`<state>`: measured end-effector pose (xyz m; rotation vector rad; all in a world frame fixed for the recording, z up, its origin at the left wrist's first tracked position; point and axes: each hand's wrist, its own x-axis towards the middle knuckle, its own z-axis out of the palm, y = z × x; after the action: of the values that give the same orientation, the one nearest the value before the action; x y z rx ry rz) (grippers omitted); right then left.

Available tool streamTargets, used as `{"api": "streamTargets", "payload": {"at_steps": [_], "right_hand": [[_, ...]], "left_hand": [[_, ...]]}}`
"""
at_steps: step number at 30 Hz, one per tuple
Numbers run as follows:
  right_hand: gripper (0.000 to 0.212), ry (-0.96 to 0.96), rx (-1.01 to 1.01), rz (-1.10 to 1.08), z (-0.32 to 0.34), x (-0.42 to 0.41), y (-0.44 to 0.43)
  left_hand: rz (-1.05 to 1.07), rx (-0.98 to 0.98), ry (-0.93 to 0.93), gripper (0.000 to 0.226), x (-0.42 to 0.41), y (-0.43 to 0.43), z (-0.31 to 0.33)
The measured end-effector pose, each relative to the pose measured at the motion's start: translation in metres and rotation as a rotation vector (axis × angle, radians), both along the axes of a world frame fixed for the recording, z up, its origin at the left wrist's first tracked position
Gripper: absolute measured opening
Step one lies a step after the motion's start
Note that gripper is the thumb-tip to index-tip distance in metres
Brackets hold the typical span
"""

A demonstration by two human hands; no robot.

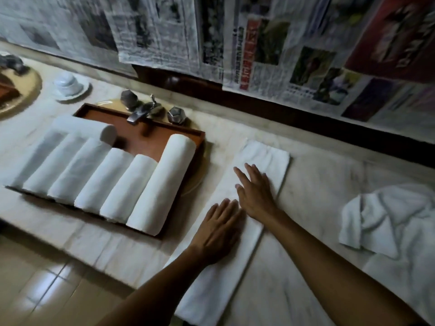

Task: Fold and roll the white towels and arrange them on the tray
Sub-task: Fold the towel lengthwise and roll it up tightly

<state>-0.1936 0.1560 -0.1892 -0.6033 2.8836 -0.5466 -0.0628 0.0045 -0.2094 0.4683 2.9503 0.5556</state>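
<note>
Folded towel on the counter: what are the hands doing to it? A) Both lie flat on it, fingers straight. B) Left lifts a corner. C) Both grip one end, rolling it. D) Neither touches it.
A: the left hand and right hand both rest flat, fingers straight, on the folded towel, which lies as an unrolled strip.
</note>
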Motion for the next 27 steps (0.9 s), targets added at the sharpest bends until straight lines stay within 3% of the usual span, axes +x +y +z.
{"api": "streamTargets", "payload": {"at_steps": [5,11,17,23,27], "right_hand": [[0.060,0.007,0.157,-0.007,-0.024,-0.039,0.007],[0.058,0.058,0.200,-0.258,-0.028,-0.111,0.022],[0.059,0.063,0.196,-0.282,-0.036,-0.123,0.023],[0.056,0.100,0.054,-0.062,-0.023,-0.062,0.007],[0.058,0.115,0.191,-0.009,-0.033,-0.018,0.014]], "left_hand": [[-0.049,0.006,-0.017,0.061,-0.005,-0.005,-0.001],[-0.051,0.006,-0.023,0.062,-0.007,-0.006,-0.001],[-0.045,0.046,-0.035,0.062,-0.012,-0.008,-0.002],[-0.062,0.051,-0.038,0.063,-0.014,-0.008,-0.005],[-0.097,-0.014,-0.057,0.063,-0.017,-0.009,-0.005]]}}
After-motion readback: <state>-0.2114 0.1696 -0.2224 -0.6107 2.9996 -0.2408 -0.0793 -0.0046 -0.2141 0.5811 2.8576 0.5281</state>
